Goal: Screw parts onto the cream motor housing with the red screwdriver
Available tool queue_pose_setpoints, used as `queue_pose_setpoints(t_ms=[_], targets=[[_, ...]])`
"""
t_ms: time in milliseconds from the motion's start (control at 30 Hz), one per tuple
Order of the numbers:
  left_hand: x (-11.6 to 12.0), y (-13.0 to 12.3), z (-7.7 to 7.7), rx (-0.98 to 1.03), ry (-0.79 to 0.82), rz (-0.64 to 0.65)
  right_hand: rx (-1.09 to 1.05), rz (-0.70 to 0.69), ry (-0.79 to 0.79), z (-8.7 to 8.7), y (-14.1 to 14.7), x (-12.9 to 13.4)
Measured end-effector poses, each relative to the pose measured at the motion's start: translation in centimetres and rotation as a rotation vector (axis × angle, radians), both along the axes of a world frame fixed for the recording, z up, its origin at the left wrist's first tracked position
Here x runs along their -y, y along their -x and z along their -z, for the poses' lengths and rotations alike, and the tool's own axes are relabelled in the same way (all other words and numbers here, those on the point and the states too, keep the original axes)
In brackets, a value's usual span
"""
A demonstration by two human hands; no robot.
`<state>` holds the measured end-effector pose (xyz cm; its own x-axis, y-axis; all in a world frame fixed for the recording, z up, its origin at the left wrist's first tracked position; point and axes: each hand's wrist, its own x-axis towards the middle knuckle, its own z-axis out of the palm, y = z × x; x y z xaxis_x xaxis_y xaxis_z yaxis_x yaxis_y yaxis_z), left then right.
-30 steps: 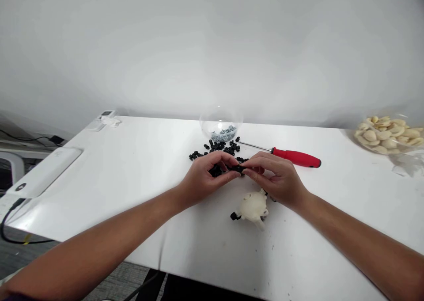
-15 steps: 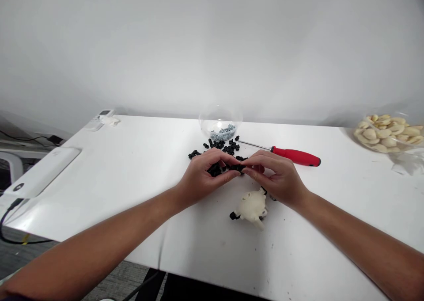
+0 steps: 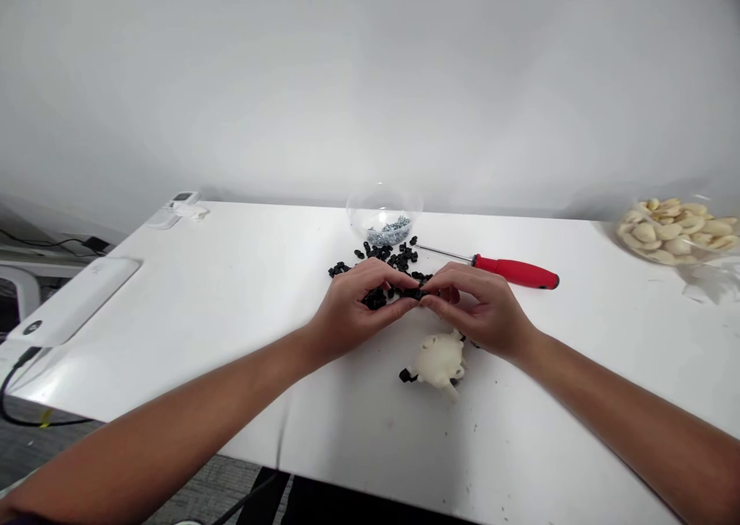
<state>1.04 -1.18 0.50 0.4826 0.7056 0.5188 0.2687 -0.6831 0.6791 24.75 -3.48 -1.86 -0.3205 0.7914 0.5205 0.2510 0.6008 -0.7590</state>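
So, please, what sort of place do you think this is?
Probably an office-like room used as a simple workbench. A white desk holds a red-handled screwdriver, a glass bowl of screws and loose small black pieces, and a remote control lies at its back edge.

**Black and red on white, as my feed shows it**

I see a white tabletop (image 3: 231, 294) with matte black pieces (image 3: 398, 259) scattered mid-table. Far of them, silvery blue-grey screws (image 3: 390, 232) sit in a colourless clear bowl (image 3: 385, 213). To the right, the screwdriver handle (image 3: 514, 272) is bright red with a black end. Far right, the curved pieces (image 3: 667, 232) are pale beige. Nearer me, a molded part (image 3: 440, 361) is cream-white.
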Motion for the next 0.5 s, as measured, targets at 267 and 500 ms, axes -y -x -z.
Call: queue_pose_setpoints(t_ms=[267, 500], targets=[[0.02, 0.02, -0.03, -0.009, -0.068, 0.012, 0.098, -0.01, 0.0, -0.34, 0.11, 0.24], [-0.07, 0.09, 0.2, -0.033, -0.023, 0.007, 0.115, -0.067, -0.013, -0.18, 0.21, 0.27]])
